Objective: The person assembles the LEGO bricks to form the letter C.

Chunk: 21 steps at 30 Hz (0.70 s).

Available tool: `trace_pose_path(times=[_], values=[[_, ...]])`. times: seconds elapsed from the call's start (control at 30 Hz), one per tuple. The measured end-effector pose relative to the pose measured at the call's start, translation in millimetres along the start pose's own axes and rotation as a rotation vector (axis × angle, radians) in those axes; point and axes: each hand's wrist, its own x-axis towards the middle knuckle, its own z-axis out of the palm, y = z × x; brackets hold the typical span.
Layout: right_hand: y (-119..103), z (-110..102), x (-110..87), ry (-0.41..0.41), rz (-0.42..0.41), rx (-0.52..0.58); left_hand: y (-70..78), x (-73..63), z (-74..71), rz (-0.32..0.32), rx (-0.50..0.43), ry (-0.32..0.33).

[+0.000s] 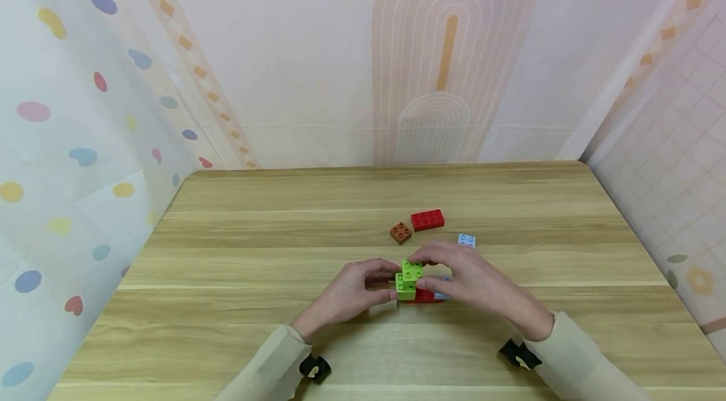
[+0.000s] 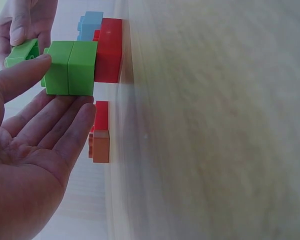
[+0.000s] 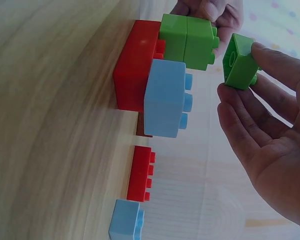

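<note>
My left hand [image 1: 358, 287] holds a stack of two green toy building bricks [image 2: 70, 67], thumb on one side and fingers on the other. That stack stands on one end of a red brick [image 3: 137, 67] lying on the table. A light blue brick [image 3: 164, 100] sits on the red brick's other end. My right hand [image 1: 462, 272] pinches a third green brick [image 3: 241, 62] between thumb and fingers. In the right wrist view it is tilted, hollow underside toward the stack, with a gap between it and the studs.
Beyond the hands on the wooden table [image 1: 227, 249] lie a brown brick [image 1: 401, 233], another red brick [image 1: 428, 219] and a light blue brick [image 1: 467, 241]. Patterned cloth [image 1: 317, 60] hangs behind the table and along both sides.
</note>
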Motion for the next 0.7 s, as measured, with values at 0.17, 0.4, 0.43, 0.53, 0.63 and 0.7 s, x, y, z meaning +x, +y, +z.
trace_pose_path(times=[0.17, 0.4, 0.43, 0.53, 0.63, 0.7], values=[[0.8, 2.5, 0.1, 0.0, -0.013, 0.007, 0.4, -0.2, 0.0, 0.001, 0.003, 0.002], [0.7, 5.1, 1.1, -0.001, -0.008, -0.009, -1.1, 0.6, -0.6, -0.001, 0.008, -0.001], [0.6, 5.5, 1.2, -0.001, -0.006, -0.008, -1.0, 0.6, -0.6, -0.002, 0.009, -0.001], [1.1, 7.2, 2.1, -0.003, -0.005, 0.0, -0.4, 0.5, -0.7, -0.006, 0.004, -0.001], [1.1, 8.7, 2.7, -0.005, -0.015, 0.004, 0.0, 0.3, -0.7, -0.007, -0.007, -0.003], [1.4, 9.9, 3.2, -0.003, -0.033, -0.007, 0.1, 0.1, -0.6, -0.007, -0.016, -0.003]])
